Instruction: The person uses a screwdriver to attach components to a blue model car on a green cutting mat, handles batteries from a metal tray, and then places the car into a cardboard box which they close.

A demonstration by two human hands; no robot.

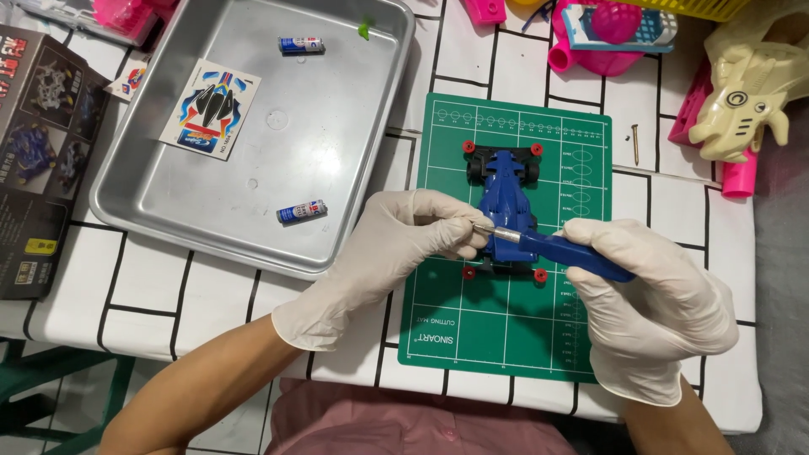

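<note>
A blue toy race car point(506, 190) with black wheels and small red rollers sits on a green cutting mat point(506, 329). My right hand point(645, 303), in a white glove, grips the blue handle of a screwdriver point(552, 246) that lies across the car's rear. My left hand point(396, 244), also gloved, pinches the metal tip of the screwdriver at the car's left rear side.
A metal tray point(354, 126) at the left holds two small batteries point(301, 211) and a sticker sheet point(211, 108). A dark box point(38, 152) lies at the far left. A loose screw point(635, 143), pink plastic parts point(590, 55) and a cream toy point(750, 93) lie beyond the mat.
</note>
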